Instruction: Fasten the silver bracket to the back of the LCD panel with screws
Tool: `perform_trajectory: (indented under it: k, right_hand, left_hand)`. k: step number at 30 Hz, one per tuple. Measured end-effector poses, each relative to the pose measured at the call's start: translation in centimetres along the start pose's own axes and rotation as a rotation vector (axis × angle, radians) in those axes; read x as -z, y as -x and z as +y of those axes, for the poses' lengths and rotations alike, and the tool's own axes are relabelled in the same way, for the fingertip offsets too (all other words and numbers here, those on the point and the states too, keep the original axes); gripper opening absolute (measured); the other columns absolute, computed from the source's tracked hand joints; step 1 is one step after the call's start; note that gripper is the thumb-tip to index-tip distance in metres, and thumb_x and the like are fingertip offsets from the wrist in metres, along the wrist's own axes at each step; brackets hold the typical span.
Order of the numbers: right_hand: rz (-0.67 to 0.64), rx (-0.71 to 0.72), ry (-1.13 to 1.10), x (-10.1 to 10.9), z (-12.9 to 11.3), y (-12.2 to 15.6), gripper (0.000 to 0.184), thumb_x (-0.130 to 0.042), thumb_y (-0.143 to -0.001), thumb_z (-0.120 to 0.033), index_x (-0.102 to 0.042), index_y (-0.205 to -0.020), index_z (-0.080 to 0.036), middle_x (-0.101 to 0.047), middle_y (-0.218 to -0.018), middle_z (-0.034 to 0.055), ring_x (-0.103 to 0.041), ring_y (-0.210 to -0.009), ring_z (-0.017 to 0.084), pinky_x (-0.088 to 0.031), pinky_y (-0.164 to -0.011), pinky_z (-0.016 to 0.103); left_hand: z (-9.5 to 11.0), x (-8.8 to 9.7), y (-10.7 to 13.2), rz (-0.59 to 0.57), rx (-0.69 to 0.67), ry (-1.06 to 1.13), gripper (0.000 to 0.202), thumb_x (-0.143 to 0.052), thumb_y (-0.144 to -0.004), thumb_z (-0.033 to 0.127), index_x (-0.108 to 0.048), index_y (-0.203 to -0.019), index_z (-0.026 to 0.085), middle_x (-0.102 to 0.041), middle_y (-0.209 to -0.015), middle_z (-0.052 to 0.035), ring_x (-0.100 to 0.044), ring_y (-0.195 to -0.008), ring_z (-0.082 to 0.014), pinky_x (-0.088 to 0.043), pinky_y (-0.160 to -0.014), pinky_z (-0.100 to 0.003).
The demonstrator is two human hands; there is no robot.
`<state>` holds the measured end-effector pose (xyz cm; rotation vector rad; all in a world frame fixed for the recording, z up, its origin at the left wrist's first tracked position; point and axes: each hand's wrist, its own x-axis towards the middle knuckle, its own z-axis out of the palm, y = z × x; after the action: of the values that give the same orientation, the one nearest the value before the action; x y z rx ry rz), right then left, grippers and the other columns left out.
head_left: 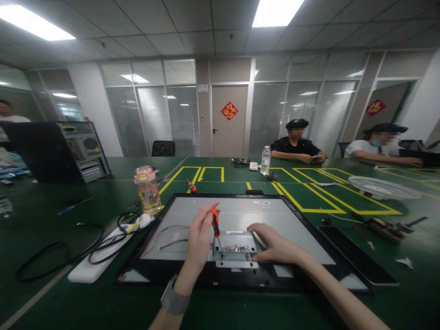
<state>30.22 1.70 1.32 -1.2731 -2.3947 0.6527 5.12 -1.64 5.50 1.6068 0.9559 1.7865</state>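
Observation:
An opened monitor panel (161,243) lies flat before me, its metal back facing up inside a black frame. Near its front edge sits a metal bracket box (237,240) with a row of ports. My left hand (200,231) is closed around an orange and black screwdriver (215,222), whose shaft points down at the left side of the box. On the right side of the box rests my right hand (275,245), thumb and fingers spread around its edge. Thin wires (168,246) run over the panel to the left of the box.
Left of the panel are a white power strip (99,256), black cables and a pink-lidded bottle (147,188). A second screwdriver (191,186) lies behind. To the right are a black flat device (357,254) and a tool (385,228). Two people sit across the table; another is far left.

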Motion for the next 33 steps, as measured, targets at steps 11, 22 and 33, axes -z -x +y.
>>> perform_trajectory:
  k: [11,22,33]
  right_hand:
    - [0.068,-0.067,0.021,-0.95,0.43,0.31,0.068,-0.081,-0.061,-0.046,-0.059,-0.122,-0.026,-0.053,-0.111,0.006,-0.047,-0.111,0.03,-0.035,-0.101,0.043]
    - [0.045,-0.093,0.006,-0.78,0.08,0.65,0.069,-0.078,-0.066,-0.047,-0.056,-0.128,-0.026,-0.055,-0.115,0.0072,-0.048,-0.111,0.031,-0.036,-0.1,0.042]
    - [0.041,-0.099,-0.002,-0.65,-0.05,0.7,0.07,-0.078,-0.066,-0.048,-0.056,-0.129,-0.026,-0.056,-0.114,0.0075,-0.049,-0.11,0.031,-0.037,-0.099,0.042]
  left_hand:
    - [-0.1,0.01,0.18,-0.009,0.048,0.004,0.03,-0.055,-0.089,0.038,-0.07,-0.106,0.018,-0.07,-0.098,-0.0082,-0.064,-0.092,-0.0207,-0.048,-0.085,-0.031]
    - [-0.01,-0.21,0.45,0.036,-0.093,-0.062,0.018,-0.061,-0.086,0.032,-0.071,-0.091,0.019,-0.061,-0.091,-0.0053,-0.059,-0.083,-0.0171,-0.049,-0.077,-0.027]
    - [0.01,0.03,0.34,0.033,-0.106,-0.102,0.018,-0.055,-0.09,0.028,-0.07,-0.093,0.019,-0.06,-0.091,-0.0048,-0.058,-0.083,-0.0165,-0.047,-0.075,-0.026]
